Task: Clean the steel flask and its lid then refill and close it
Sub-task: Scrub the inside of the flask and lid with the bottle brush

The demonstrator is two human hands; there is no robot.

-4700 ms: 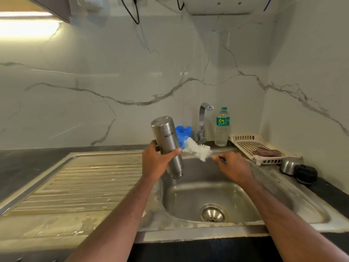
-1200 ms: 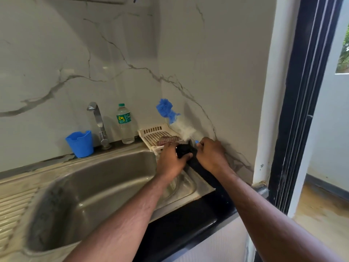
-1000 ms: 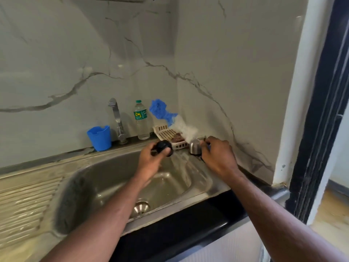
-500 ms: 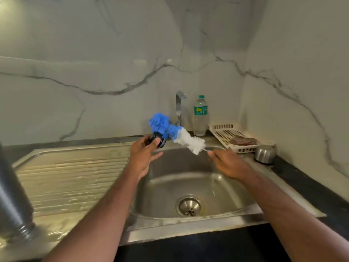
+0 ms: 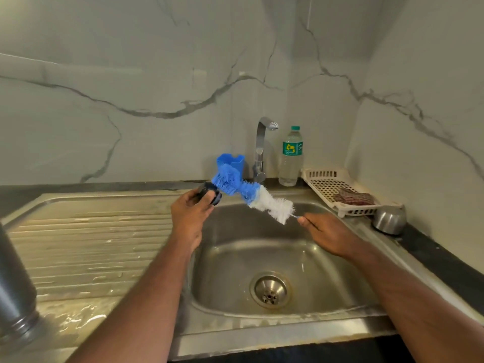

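My left hand grips the flask's dark inner lid over the left rim of the sink basin. My right hand pinches the thin handle of a blue and white bottle brush, whose blue tip touches the lid. The steel flask stands mouth down on the wet draining board at the far left, cut off by the frame edge. The flask's steel cap sits upside down on the counter at the right.
A tap rises behind the basin, with a blue cup to its left and a plastic water bottle to its right. A cream plastic tray holding a brown scrub pad lies at the back right. Marble walls close the corner.
My left hand set the flask on the draining board, took the dark lid from the right counter and brought it over the sink. The brush tip now touches the lid.
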